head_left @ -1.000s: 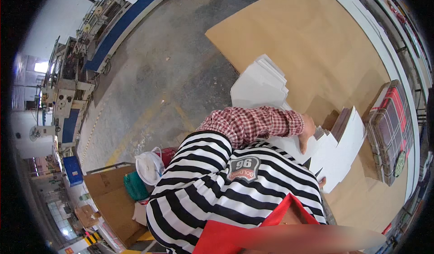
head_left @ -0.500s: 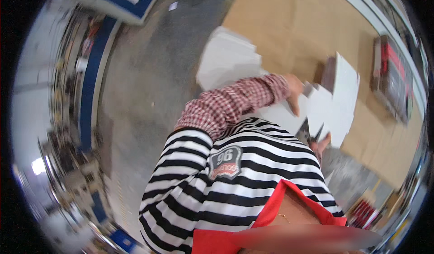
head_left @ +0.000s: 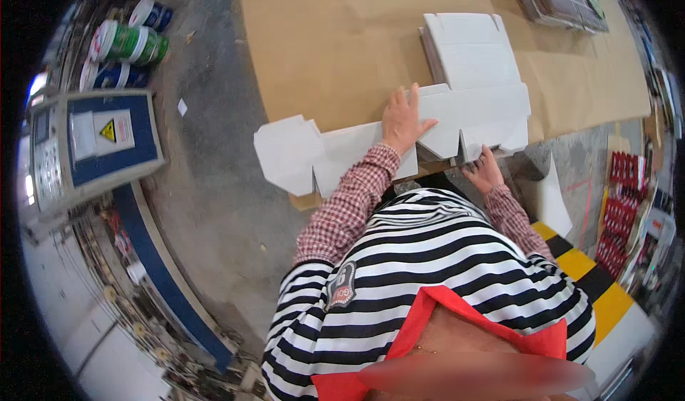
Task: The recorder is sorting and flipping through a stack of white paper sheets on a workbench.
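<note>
Cardboard (head_left: 489,112), white and flat, left hand (head_left: 402,120) spread open against it, right hand (head_left: 486,173) at near edge, grip unclear, buckets (head_left: 133,46), contents hidden.

A green bucket (head_left: 132,45) is between two blue buckets (head_left: 124,76). A blue cabinet (head_left: 118,167) has a yellow sign (head_left: 108,130). White paper (head_left: 183,107) lies on the floor (head_left: 214,165).

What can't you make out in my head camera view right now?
All in the head view:
- The patch of white cardboard under the left hand: covered by the hand.
- Whether the right hand grips the cardboard or only touches it: contact too small to tell.
- How many white sheets are piled: upper ones cover the lower.
- The grey package's far end: cut off by the top edge.
- What's behind the smear at the bottom: blurred out.
</note>
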The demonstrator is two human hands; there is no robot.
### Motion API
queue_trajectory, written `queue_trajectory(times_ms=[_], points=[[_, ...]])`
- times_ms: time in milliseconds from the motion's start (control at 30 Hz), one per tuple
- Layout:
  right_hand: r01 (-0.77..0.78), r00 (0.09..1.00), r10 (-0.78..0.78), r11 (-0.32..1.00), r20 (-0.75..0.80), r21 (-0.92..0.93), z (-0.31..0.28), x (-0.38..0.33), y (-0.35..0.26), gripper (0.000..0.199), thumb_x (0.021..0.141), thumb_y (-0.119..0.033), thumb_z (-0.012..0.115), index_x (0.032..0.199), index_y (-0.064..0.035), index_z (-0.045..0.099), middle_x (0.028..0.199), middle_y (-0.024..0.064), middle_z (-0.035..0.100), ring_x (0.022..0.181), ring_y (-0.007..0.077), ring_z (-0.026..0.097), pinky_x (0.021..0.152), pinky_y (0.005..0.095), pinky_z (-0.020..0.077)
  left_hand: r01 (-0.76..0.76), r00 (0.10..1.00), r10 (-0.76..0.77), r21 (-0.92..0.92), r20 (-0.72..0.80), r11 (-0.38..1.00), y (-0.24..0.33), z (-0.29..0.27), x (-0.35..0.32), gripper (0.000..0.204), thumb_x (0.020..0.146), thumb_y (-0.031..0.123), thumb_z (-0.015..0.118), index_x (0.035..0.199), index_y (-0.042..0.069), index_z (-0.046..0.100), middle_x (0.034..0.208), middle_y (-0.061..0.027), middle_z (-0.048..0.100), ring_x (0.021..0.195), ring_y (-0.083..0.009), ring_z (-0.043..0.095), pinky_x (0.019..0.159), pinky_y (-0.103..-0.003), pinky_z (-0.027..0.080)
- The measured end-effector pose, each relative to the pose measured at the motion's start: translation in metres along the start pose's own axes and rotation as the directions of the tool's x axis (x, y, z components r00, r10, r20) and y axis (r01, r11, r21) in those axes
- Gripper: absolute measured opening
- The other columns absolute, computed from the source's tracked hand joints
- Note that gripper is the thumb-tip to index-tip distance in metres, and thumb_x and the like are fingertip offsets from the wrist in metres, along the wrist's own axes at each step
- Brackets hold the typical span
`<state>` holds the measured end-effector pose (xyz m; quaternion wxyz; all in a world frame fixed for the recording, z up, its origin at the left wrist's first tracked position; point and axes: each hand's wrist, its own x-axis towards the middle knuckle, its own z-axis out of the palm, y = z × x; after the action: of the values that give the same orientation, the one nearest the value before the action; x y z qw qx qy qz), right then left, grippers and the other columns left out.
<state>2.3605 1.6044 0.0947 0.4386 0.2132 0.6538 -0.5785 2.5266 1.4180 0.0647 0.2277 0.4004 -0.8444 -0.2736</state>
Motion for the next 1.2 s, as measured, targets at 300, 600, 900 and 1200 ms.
queue_trajectory(times_ms=[300, 600, 900, 1200], points=[[0.837, 0.512, -0.758, 0.334, 0.405, -0.434, 0.045, 0.068, -0.18, 0.028, 0.083, -0.019, 0.054, 0.099, 0.0034, 0.056, 0.091, 0.0097, 0.06, 0.083, 0.0141, 0.055, 0.074, 0.0255, 0.0435, 0.183, 0.98, -0.194, -0.185, -0.042, 0.966, -0.021, 0.004, 0.052, 0.059, 0.076, 0.045, 0.057, 0.114, 0.002, 0.042, 0.099, -0.0152, 0.051, 0.092, -0.0274, 0.05, 0.079, -0.037, 0.039], [0.533, 0.769, -0.472, 0.098, 0.432, -0.841, 0.13, 0.149, -0.179, 0.084, 0.064, -0.067, 0.053, 0.104, 0.0078, 0.054, 0.106, 0.024, 0.054, 0.098, 0.0323, 0.054, 0.083, 0.0365, 0.0426, 0.454, 0.813, -0.548, -0.803, 0.197, 0.385, -0.003, 0.068, 0.133, 0.044, 0.079, 0.036, 0.059, 0.097, -0.004, 0.053, 0.096, -0.0114, 0.054, 0.083, -0.0213, 0.055, 0.071, -0.03, 0.046], [0.417, 0.907, -0.182, 0.52, 0.381, -0.745, 0.096, 0.147, -0.226, 0.089, 0.064, -0.072, 0.046, 0.108, 0.0045, 0.054, 0.114, 0.0215, 0.051, 0.107, 0.0318, 0.048, 0.091, 0.0377, 0.0364, 0.542, 0.707, -0.612, -0.828, 0.356, 0.144, 0.04, 0.061, 0.16, 0.043, 0.077, 0.029, 0.063, 0.098, -0.007, 0.05, 0.096, -0.0142, 0.056, 0.079, -0.0226, 0.057, 0.071, -0.037, 0.05], [0.365, 0.928, -0.147, 0.553, 0.343, -0.749, 0.105, 0.109, -0.236, 0.103, 0.062, -0.071, 0.051, 0.126, 0.0074, 0.031, 0.127, 0.0221, 0.037, 0.116, 0.0299, 0.04, 0.094, 0.0382, 0.034, 0.505, 0.724, -0.486, -0.856, 0.49, -0.111, 0.033, 0.049, 0.167, 0.044, 0.074, 0.026, 0.067, 0.1, -0.006, 0.051, 0.093, -0.014, 0.057, 0.08, -0.0234, 0.058, 0.068, -0.039, 0.05]])
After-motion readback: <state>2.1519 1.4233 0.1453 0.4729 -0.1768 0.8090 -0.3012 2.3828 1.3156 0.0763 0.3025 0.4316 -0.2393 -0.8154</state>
